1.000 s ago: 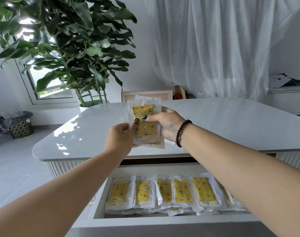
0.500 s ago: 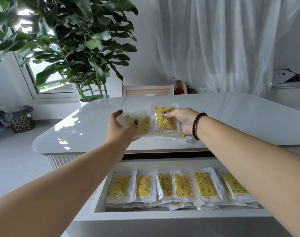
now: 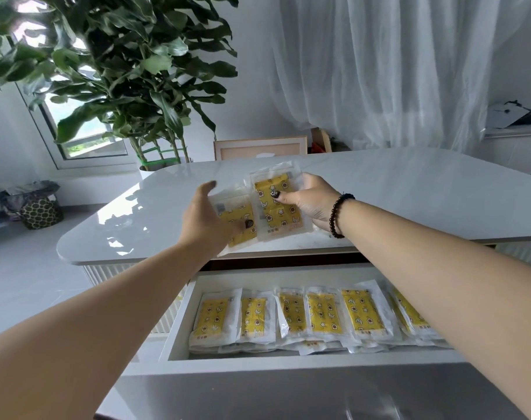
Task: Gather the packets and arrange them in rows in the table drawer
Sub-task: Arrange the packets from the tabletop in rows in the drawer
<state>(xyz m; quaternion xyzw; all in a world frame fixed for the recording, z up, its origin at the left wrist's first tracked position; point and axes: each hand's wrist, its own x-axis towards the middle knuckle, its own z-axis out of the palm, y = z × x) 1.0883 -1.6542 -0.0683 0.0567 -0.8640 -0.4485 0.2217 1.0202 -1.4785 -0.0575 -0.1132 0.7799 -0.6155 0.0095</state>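
Arms: both bare to the frame edge, no sleeves showing.
Left hand (image 3: 206, 221): dark polished nail on the thumb, no rings visible.
Right hand (image 3: 311, 201): dark polished thumbnail with pale specks.
Bracelet (image 3: 337, 215): black round beads, one strand, right at the right wrist.

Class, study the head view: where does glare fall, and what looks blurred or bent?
Head view: window glare and leaf shadows streak the tabletop; the left hand is slightly motion-blurred; the wide lens bows the drawer front, and the bottom edge looks soft.
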